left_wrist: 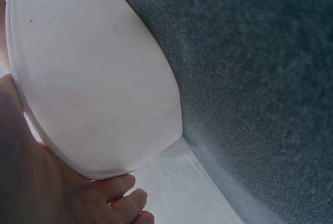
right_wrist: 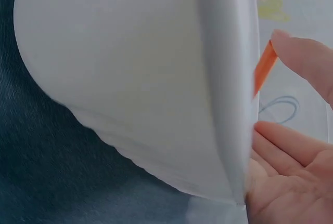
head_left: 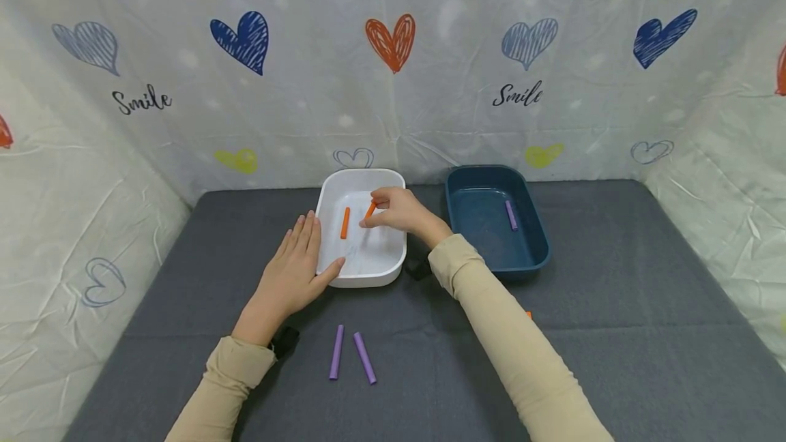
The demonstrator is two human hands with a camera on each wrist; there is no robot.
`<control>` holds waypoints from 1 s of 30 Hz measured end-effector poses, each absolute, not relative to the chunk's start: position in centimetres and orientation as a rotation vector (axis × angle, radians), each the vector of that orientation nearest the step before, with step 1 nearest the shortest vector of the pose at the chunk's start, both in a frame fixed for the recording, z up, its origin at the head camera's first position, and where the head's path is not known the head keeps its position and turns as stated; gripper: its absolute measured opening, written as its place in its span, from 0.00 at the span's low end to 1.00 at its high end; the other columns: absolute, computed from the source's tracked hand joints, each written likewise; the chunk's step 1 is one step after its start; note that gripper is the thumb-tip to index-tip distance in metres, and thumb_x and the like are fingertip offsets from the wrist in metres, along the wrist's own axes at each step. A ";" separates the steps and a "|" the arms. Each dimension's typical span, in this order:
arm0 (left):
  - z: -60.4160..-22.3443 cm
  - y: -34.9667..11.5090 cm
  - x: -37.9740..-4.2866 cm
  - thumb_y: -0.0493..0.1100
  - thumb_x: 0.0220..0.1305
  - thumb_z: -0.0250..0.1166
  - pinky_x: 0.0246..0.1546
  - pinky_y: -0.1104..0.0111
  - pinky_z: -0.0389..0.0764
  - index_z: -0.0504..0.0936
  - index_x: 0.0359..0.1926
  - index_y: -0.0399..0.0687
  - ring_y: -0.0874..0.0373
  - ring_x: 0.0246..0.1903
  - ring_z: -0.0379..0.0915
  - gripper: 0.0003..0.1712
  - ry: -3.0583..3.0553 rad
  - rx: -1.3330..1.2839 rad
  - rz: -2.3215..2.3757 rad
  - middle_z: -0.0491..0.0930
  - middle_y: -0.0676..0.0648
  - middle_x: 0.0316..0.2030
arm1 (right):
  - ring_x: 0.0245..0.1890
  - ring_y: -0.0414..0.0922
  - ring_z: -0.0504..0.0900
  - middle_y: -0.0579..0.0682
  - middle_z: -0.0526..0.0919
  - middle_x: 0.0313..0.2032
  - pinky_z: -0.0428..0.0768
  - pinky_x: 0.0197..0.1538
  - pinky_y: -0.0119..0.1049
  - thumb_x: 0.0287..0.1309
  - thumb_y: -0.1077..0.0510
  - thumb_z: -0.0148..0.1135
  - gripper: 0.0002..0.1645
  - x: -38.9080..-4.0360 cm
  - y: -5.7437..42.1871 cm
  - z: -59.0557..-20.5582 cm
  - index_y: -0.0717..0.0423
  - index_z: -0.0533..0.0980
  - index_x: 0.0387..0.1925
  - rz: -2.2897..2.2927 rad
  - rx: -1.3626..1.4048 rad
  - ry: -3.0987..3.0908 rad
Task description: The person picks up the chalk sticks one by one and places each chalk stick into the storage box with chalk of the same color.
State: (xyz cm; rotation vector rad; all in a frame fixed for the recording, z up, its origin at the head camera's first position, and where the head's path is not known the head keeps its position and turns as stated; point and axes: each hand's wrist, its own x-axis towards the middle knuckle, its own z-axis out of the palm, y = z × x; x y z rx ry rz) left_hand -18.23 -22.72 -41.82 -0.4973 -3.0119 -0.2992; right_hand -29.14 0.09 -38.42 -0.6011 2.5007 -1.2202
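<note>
A white tray (head_left: 362, 278) stands at the middle back of the dark table. My left hand (head_left: 293, 271) rests along its left side with straight fingers, the thumb over the near rim. Inside that tray lies one short orange stick (head_left: 345, 223). My right hand (head_left: 399, 211) reaches over the tray from the right and holds a second orange stick (right_wrist: 265, 65) by thumb and fingertips, partly hidden by the fingers and rim. To the right, a dark blue tray (head_left: 537, 244) contains a purple stick (head_left: 511, 215).
Two purple sticks, a left one (head_left: 336, 352) and a right one (head_left: 365, 358), lie on the grey cloth (head_left: 424, 374) in front. A bit of orange (head_left: 529, 314) shows beside my right sleeve. A white curtain printed with hearts (head_left: 393, 114) hangs behind the trays.
</note>
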 end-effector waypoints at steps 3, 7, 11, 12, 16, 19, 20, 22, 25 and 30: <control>-41.8 -22.8 -18.2 0.65 0.73 0.48 0.73 0.46 0.44 0.40 0.76 0.28 0.39 0.76 0.32 0.53 -3.012 -0.498 -0.298 0.37 0.32 0.76 | 0.62 0.50 0.75 0.59 0.76 0.62 0.74 0.62 0.37 0.54 0.51 0.73 0.44 -29.5 -0.2 -38.1 0.66 0.68 0.68 -1.130 -0.627 2.521; -41.9 -22.8 -18.3 0.65 0.74 0.47 0.73 0.47 0.43 0.39 0.76 0.28 0.39 0.76 0.31 0.53 -3.016 -0.495 -0.292 0.36 0.32 0.77 | 0.61 0.51 0.76 0.59 0.77 0.61 0.75 0.61 0.39 0.55 0.50 0.72 0.44 -29.8 -0.6 -37.7 0.66 0.68 0.67 -1.027 -0.635 2.534; -42.0 -22.8 -18.3 0.66 0.73 0.47 0.73 0.47 0.44 0.40 0.76 0.28 0.40 0.76 0.31 0.53 -3.012 -0.497 -0.290 0.36 0.32 0.77 | 0.60 0.50 0.76 0.58 0.78 0.60 0.75 0.61 0.40 0.55 0.49 0.71 0.42 -30.3 -0.9 -37.5 0.67 0.69 0.66 -0.941 -0.624 2.538; -42.0 -22.8 -18.3 0.66 0.73 0.47 0.73 0.47 0.44 0.40 0.76 0.28 0.40 0.76 0.32 0.53 -3.011 -0.497 -0.289 0.37 0.32 0.77 | 0.60 0.50 0.76 0.58 0.78 0.60 0.75 0.61 0.39 0.55 0.49 0.71 0.42 -30.4 -0.9 -37.5 0.67 0.69 0.66 -0.925 -0.621 2.540; -41.9 -22.7 -18.3 0.66 0.73 0.47 0.73 0.47 0.44 0.40 0.76 0.28 0.39 0.76 0.32 0.53 -3.013 -0.495 -0.290 0.37 0.32 0.76 | 0.58 0.50 0.77 0.58 0.79 0.59 0.75 0.61 0.41 0.56 0.49 0.71 0.42 -30.8 -1.1 -37.2 0.68 0.69 0.66 -0.883 -0.606 2.547; -41.9 -22.7 -18.3 0.66 0.73 0.48 0.73 0.47 0.43 0.39 0.76 0.28 0.39 0.76 0.31 0.53 -3.020 -0.491 -0.291 0.36 0.32 0.76 | 0.59 0.50 0.77 0.59 0.78 0.60 0.75 0.61 0.42 0.56 0.49 0.71 0.42 -31.0 -1.4 -37.0 0.68 0.69 0.66 -0.857 -0.589 2.558; -41.8 -22.7 -18.3 0.65 0.73 0.48 0.73 0.47 0.43 0.39 0.76 0.28 0.39 0.76 0.31 0.53 -3.021 -0.491 -0.290 0.36 0.32 0.76 | 0.59 0.51 0.76 0.59 0.77 0.61 0.75 0.61 0.43 0.56 0.49 0.71 0.42 -31.1 -1.5 -36.9 0.68 0.69 0.66 -0.852 -0.581 2.561; -41.8 -22.7 -18.2 0.65 0.73 0.48 0.73 0.47 0.43 0.39 0.76 0.28 0.39 0.76 0.31 0.53 -3.025 -0.489 -0.290 0.36 0.32 0.76 | 0.59 0.51 0.76 0.59 0.75 0.62 0.75 0.61 0.43 0.56 0.49 0.71 0.42 -31.3 -1.6 -36.9 0.69 0.69 0.66 -0.844 -0.567 2.570; -41.7 -22.7 -18.2 0.65 0.73 0.48 0.73 0.47 0.43 0.40 0.76 0.28 0.39 0.76 0.31 0.53 -3.027 -0.488 -0.290 0.36 0.32 0.76 | 0.61 0.52 0.75 0.61 0.74 0.63 0.74 0.62 0.43 0.55 0.51 0.72 0.43 -31.5 -1.9 -37.1 0.70 0.68 0.66 -0.865 -0.536 2.590; -41.6 -22.6 -18.1 0.65 0.73 0.48 0.73 0.47 0.43 0.40 0.76 0.27 0.39 0.76 0.31 0.53 -3.021 -0.490 -0.299 0.36 0.32 0.76 | 0.61 0.53 0.74 0.62 0.75 0.62 0.73 0.63 0.42 0.54 0.53 0.74 0.42 -32.0 -2.6 -37.9 0.71 0.69 0.65 -0.837 -0.564 2.683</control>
